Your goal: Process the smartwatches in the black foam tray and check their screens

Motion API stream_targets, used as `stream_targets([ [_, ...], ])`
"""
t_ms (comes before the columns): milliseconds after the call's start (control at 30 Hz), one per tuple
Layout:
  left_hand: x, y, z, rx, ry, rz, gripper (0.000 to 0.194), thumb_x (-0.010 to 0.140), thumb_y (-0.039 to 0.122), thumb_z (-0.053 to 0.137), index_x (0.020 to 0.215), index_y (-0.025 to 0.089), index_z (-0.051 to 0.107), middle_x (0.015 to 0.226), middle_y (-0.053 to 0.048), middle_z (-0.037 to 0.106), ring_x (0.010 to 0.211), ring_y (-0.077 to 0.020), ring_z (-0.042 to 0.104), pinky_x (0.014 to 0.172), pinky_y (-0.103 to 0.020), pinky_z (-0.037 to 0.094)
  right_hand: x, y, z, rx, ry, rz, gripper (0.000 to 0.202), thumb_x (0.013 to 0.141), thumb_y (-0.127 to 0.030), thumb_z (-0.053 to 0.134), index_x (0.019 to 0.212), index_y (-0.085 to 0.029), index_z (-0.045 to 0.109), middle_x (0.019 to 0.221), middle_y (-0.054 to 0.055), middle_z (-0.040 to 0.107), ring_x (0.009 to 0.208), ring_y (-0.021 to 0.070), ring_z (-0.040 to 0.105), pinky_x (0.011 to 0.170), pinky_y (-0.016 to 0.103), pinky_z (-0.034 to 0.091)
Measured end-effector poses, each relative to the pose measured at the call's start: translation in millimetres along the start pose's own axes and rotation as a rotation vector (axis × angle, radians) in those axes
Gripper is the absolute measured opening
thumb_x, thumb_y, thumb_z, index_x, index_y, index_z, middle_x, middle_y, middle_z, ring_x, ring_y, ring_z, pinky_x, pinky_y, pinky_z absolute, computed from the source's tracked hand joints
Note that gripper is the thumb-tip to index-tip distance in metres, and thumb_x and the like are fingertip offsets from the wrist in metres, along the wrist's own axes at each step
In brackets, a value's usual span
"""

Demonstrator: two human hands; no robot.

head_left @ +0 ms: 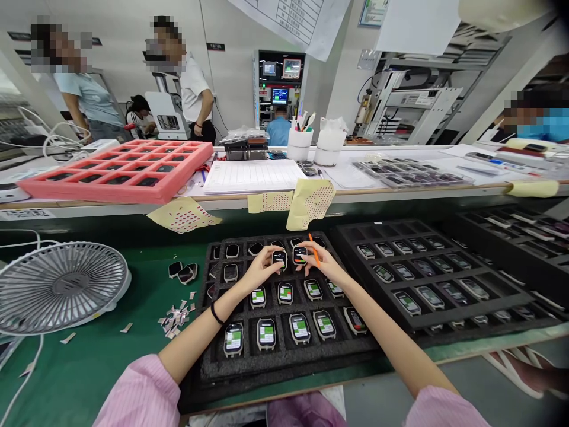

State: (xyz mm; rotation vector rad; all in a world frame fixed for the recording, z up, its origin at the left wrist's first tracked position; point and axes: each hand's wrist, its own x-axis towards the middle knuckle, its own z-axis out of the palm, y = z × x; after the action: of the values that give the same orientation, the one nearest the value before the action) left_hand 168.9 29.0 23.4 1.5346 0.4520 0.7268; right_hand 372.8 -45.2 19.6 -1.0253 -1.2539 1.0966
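Observation:
My left hand [263,267] is closed around a smartwatch body [279,260] with a lit dark screen, thumb on its face. Close beside it, my right hand [317,261] grips a second smartwatch body [300,255] whose screen shows some red. An orange stick-like tool [314,249], perhaps a pen, is also tucked in the right hand's fingers. Both hands are above a black foam tray [284,359] with rows of pockets. Strapless watches sit in the pockets; the front row includes a watch with a green and white screen [266,334]. Part of the back rows is hidden by my hands.
More black foam trays with watches [427,320] lie to the right. A grey fan [62,287], loose watches [183,271] and small scraps [176,319] are on the green mat at left. A shelf behind carries a pink foam tray [164,193] and white cups [300,142]. Several people are beyond.

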Motion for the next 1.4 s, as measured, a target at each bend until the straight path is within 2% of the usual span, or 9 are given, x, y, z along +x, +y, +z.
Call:
stream_targets([
  [167, -2.6, 2.3, -0.2, 0.073, -0.004, 0.027, 0.043, 0.074, 0.033, 0.071, 0.109, 0.019, 0.050, 0.107, -0.007, 0.059, 0.086, -0.0158, 0.057, 0.069, -0.025, 0.048, -1.3, -1.2, 1.1, -0.012, -0.027, -0.011, 0.041, 0.076, -0.032, 0.071, 0.111, -0.024, 0.051, 0.094, 0.003, 0.061, 0.070, 0.0185, 0.070, 0.048, 0.026, 0.055],
  [400, -0.6, 5.1, 0.9, -0.039, 0.018, -0.036, 0.038, 0.080, 0.044, 0.061, 0.108, 0.019, 0.053, 0.098, -0.006, 0.060, 0.069, -0.0121, 0.055, 0.051, -0.020, 0.041, -1.2, -1.4, 1.0, -0.017, -0.022, -0.008, 0.039, 0.077, -0.032, 0.070, 0.110, -0.024, 0.051, 0.095, 0.003, 0.060, 0.068, 0.0167, 0.068, 0.048, 0.025, 0.054],
  [633, -1.0, 5.8, 0.4, -0.008, 0.023, -0.023, 0.038, 0.079, 0.043, 0.063, 0.107, 0.019, 0.053, 0.098, -0.005, 0.060, 0.064, -0.0099, 0.053, 0.046, -0.018, 0.036, -1.5, -3.0, 0.3, -0.036, 0.018, 0.005, 0.033, 0.079, -0.034, 0.067, 0.106, -0.022, 0.054, 0.095, 0.003, 0.059, 0.064, 0.0160, 0.068, 0.047, 0.025, 0.052],
  [800, -1.8, 10.4, 0.5, 0.006, 0.042, -0.056, 0.037, 0.083, 0.048, 0.056, 0.105, 0.017, 0.056, 0.083, -0.003, 0.059, 0.056, -0.0096, 0.055, 0.037, -0.016, 0.025, -1.3, -1.9, 0.2, -0.058, 0.071, 0.006, 0.031, 0.077, -0.036, 0.069, 0.101, -0.021, 0.056, 0.085, 0.001, 0.059, 0.054, 0.0128, 0.065, 0.038, 0.020, 0.046],
  [933, -1.8, 10.1, -0.4, 0.022, 0.057, -0.056, 0.035, 0.085, 0.048, 0.053, 0.100, 0.016, 0.058, 0.076, -0.002, 0.058, 0.053, -0.0096, 0.056, 0.036, -0.016, 0.026, -1.3, -2.0, -0.3, -0.055, 0.078, -0.002, 0.028, 0.081, -0.038, 0.065, 0.101, -0.020, 0.057, 0.085, 0.001, 0.058, 0.055, 0.0132, 0.066, 0.037, 0.020, 0.046],
  [1000, -1.6, 8.9, -0.8, 0.017, 0.045, -0.053, 0.035, 0.085, 0.047, 0.054, 0.101, 0.016, 0.057, 0.078, -0.003, 0.059, 0.054, -0.0098, 0.058, 0.036, -0.016, 0.027, -1.4, -1.8, -0.4, -0.045, 0.068, -0.004, 0.028, 0.082, -0.038, 0.063, 0.103, -0.020, 0.057, 0.086, 0.001, 0.058, 0.057, 0.0143, 0.067, 0.038, 0.020, 0.048],
  [1133, -1.8, 6.0, 0.1, -0.031, 0.010, -0.033, 0.042, 0.078, 0.041, 0.064, 0.111, 0.018, 0.051, 0.104, -0.008, 0.059, 0.068, -0.0132, 0.062, 0.038, -0.015, 0.035, -1.3, -0.3, -0.2, -0.014, 0.026, -0.011, 0.040, 0.076, -0.034, 0.070, 0.110, -0.023, 0.053, 0.103, 0.005, 0.058, 0.068, 0.0166, 0.068, 0.043, 0.023, 0.054],
  [1233, -2.1, 4.6, 1.2, -0.032, 0.017, -0.025, 0.048, 0.076, 0.035, 0.068, 0.116, 0.019, 0.047, 0.112, -0.010, 0.057, 0.076, -0.0156, 0.063, 0.040, -0.015, 0.039, -1.2, 0.5, 0.1, -0.001, 0.006, -0.024, 0.045, 0.073, -0.031, 0.073, 0.113, -0.024, 0.052, 0.111, 0.007, 0.056, 0.071, 0.0165, 0.068, 0.046, 0.025, 0.056],
  [1400, -1.6, 4.9, -0.5, 0.006, 0.046, -0.016, 0.040, 0.080, 0.038, 0.063, 0.112, 0.017, 0.051, 0.108, -0.010, 0.060, 0.067, -0.0131, 0.063, 0.041, -0.016, 0.038, -1.4, -1.2, 0.1, -0.015, 0.039, 0.007, 0.035, 0.077, -0.035, 0.069, 0.107, -0.022, 0.056, 0.098, 0.005, 0.060, 0.065, 0.0159, 0.068, 0.044, 0.025, 0.054],
])
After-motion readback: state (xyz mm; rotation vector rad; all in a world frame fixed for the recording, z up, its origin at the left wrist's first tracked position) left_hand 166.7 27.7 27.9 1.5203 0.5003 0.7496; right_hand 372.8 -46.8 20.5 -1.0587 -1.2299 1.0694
